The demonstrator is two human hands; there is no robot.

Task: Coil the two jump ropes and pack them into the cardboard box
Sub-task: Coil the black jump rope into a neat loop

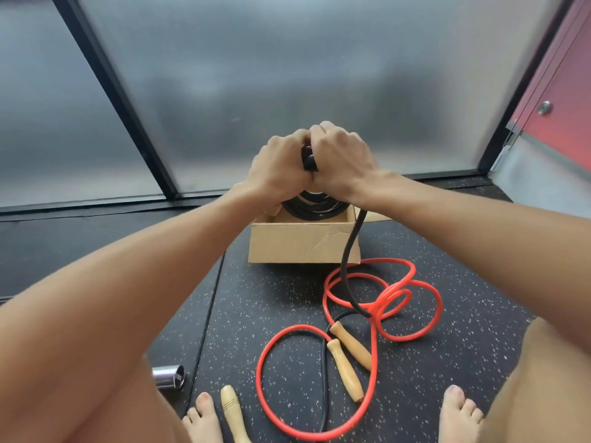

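Note:
My left hand (276, 167) and my right hand (343, 159) meet above the open cardboard box (297, 243), both gripping the top of a coiled black jump rope (308, 204). The coil's lower loops hang into the box. A loose black tail runs down from my right hand over the box's front right corner to the floor. The red jump rope (383, 297) lies uncoiled in loose loops on the mat before the box. Two wooden handles (347, 362) lie side by side among the loops, and a third wooden handle (233, 410) rests by my left foot.
A chrome metal cylinder (169, 377) lies on the mat (256, 302) near my left knee. My bare feet flank the rope at the bottom. Frosted glass panels with black frames stand behind the box, and a red door is at the far right.

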